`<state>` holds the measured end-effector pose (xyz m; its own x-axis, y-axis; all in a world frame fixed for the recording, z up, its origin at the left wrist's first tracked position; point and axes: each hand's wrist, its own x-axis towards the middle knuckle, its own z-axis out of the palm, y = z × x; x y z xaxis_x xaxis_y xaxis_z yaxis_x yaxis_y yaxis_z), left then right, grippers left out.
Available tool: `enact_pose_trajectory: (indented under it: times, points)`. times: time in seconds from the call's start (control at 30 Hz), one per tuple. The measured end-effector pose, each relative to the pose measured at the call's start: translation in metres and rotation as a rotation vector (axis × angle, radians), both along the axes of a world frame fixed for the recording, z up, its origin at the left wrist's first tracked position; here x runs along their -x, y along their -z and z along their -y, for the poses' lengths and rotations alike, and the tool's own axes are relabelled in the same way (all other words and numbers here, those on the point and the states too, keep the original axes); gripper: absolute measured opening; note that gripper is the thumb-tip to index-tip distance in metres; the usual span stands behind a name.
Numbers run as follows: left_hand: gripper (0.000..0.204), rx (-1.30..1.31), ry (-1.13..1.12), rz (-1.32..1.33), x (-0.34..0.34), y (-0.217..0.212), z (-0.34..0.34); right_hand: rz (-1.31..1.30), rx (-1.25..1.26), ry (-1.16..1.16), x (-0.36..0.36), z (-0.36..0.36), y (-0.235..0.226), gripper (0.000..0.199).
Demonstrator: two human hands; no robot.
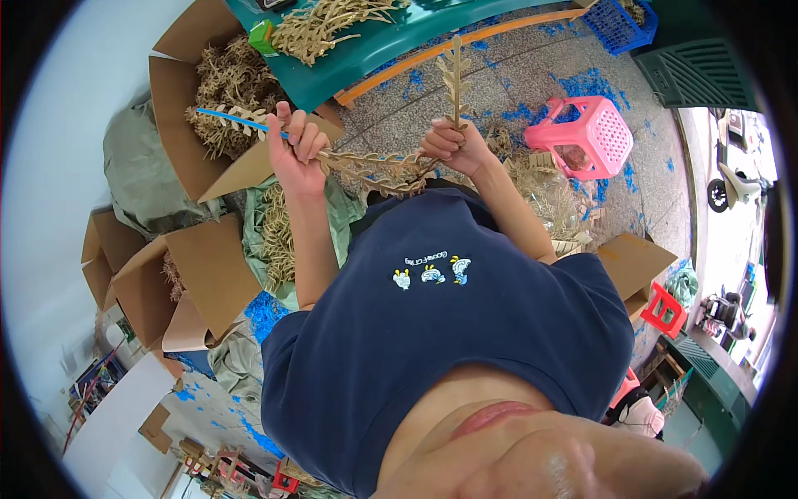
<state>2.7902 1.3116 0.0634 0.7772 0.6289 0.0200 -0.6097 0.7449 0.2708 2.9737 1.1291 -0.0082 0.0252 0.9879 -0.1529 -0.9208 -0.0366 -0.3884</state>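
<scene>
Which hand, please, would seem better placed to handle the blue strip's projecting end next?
Probably the left hand: the blue strip runs right into its grasp. The right hand is farther from that end, gripping a tan leafy piece.

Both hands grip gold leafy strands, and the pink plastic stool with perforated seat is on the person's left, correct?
Wrong side: the head view shows the pink plastic stool with perforated seat on the person's right. The left hand and right hand do grip gold leafy strands.
</scene>
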Motion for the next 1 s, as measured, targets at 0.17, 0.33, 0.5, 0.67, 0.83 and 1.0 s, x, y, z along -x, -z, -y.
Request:
enact_pose_trajectory:
  times: [0.17, 0.33, 0.5, 0.67, 0.83, 1.0]
  points:
    - [0.023, -0.009, -0.005, -0.009, 0.002, -0.003, 0.001, 0.01, -0.005, 0.02, 0.005, 0.002, -0.004, 0.048]
    - [0.026, 0.007, 0.027, -0.003, 0.005, -0.004, 0.003, 0.002, 0.015, 0.026, 0.011, 0.006, -0.003, 0.048]
    - [0.025, -0.008, 0.007, -0.013, 0.007, -0.005, 0.002, 0.004, 0.027, 0.035, 0.013, 0.004, -0.005, 0.049]
    - [0.025, 0.018, 0.009, -0.003, 0.009, -0.006, 0.002, 0.011, 0.042, 0.035, 0.014, 0.003, -0.006, 0.049]
    - [0.023, 0.006, -0.031, -0.053, 0.017, -0.007, 0.005, -0.005, 0.051, 0.031, 0.02, -0.001, -0.005, 0.049]
    - [0.021, -0.204, -0.081, -0.345, 0.01, -0.014, 0.012, 0.159, 0.128, 0.063, 0.022, -0.001, -0.012, 0.048]
